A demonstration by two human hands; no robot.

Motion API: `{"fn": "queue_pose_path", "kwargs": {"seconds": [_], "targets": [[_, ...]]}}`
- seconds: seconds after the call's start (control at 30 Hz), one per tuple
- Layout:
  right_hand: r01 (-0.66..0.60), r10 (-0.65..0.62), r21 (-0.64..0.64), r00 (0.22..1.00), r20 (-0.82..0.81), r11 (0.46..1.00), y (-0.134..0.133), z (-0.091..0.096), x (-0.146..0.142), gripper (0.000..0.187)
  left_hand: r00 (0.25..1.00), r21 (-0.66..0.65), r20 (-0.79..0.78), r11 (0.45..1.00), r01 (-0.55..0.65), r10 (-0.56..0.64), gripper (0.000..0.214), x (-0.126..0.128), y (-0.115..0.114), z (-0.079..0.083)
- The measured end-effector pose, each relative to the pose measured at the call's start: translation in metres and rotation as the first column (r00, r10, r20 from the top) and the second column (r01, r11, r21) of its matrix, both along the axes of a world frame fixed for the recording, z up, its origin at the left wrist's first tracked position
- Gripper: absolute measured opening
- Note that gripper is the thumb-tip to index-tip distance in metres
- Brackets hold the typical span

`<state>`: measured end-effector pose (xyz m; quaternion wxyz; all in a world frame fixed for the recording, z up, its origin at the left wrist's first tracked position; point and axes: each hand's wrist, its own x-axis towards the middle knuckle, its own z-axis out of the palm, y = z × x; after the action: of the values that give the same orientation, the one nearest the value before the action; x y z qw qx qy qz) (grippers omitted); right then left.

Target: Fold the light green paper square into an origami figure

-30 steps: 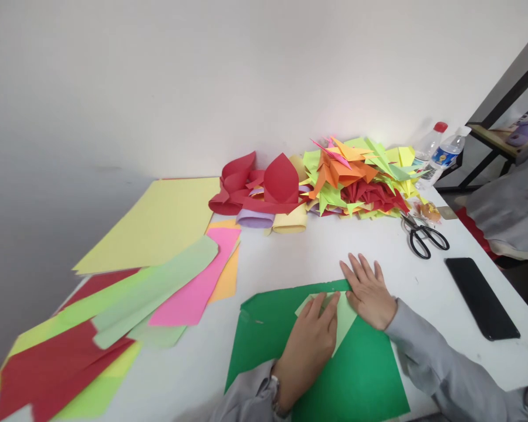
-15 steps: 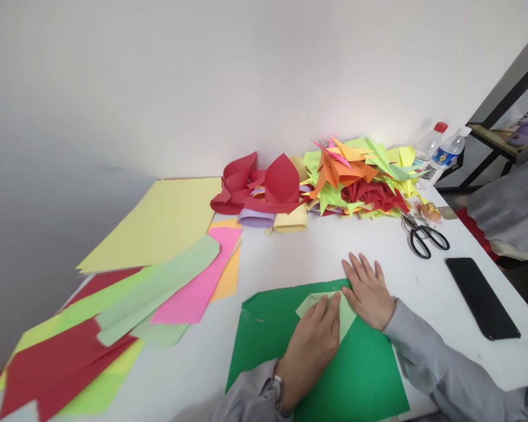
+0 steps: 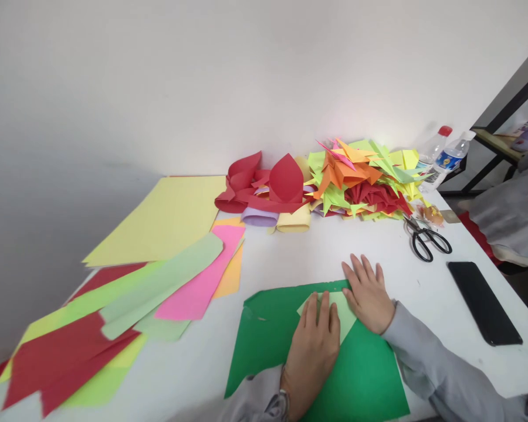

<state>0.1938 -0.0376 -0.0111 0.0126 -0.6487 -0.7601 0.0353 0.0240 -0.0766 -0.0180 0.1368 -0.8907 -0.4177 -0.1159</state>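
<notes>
A folded piece of light green paper (image 3: 345, 316) lies on a green sheet (image 3: 264, 346) on the white table. My left hand (image 3: 314, 346) rests over the paper, its fingers stretched out and pressing down on it; part of the paper is hidden beneath them. At the far right corner of the green sheet, my right hand (image 3: 370, 296) lies flat with its fingers spread. Its thumb is by the paper's right edge and the palm is partly on the table.
Coloured paper strips (image 3: 158, 293) and yellow sheets (image 3: 167, 217) cover the left side. Red paper shapes (image 3: 286, 181) and folded paper pieces (image 3: 361, 176) are heaped along the wall. Scissors (image 3: 426, 237), a black phone (image 3: 484, 302) and plastic bottles (image 3: 449, 158) are at right.
My left hand has shifted slightly left over the folded paper, and its fingers have spread apart. My right hand stays in place; the whole view has moved a little.
</notes>
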Motion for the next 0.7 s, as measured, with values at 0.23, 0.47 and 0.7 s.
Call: {"fn": "queue_pose_path", "kwargs": {"seconds": [0.23, 0.47, 0.7], "targets": [[0.002, -0.002, 0.007, 1.000, 0.005, 1.000, 0.000, -0.001, 0.000, 0.053, 0.999, -0.003, -0.036, 1.000, 0.002, -0.002, 0.032, 0.000, 0.003, 0.001], [0.005, -0.005, 0.031, 1.000, 0.001, 0.999, 0.000, -0.003, -0.002, 0.054, 0.997, -0.009, -0.039, 0.998, 0.061, -0.061, 0.043, -0.004, 0.013, 0.001], [0.042, -0.042, 0.013, 0.999, -0.025, 0.999, 0.003, -0.005, -0.004, 0.057, 0.996, -0.098, -0.002, 0.991, 0.087, -0.087, 0.050, -0.005, 0.019, 0.006]]}}
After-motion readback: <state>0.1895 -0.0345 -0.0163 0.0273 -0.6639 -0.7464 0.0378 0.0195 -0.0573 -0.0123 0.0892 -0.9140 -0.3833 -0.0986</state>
